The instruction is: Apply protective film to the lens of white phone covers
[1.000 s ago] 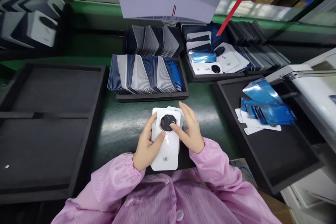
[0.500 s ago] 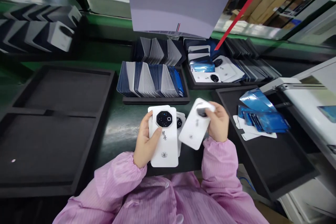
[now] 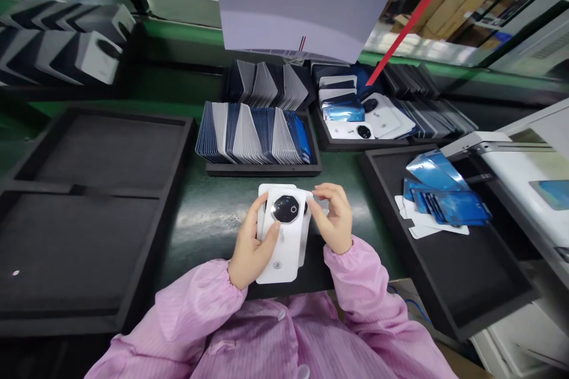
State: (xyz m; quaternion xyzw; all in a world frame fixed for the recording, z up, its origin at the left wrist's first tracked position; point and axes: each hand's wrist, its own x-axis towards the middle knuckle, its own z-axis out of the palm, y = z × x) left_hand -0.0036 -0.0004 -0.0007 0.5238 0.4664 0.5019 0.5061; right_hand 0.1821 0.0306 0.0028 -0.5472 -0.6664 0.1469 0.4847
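Left hand (image 3: 249,249) is cupping the stack of white phone back covers with round black camera rings (image 3: 284,231), thumb pressing across the top one, over the green bench (image 3: 208,213). Right hand (image 3: 334,219) is pinching the stack's upper right edge, fingers curled. Half a second back, it was holding 1 cover apart; now that cover is sitting back on the stack.

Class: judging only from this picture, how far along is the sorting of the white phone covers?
Done: blue film sheets lie in the right tray. In hand: the left hand grips a small stack of white covers, and the right hand touches its top edge. Left: rows of covers fill the tray behind; the left tray holds nothing.
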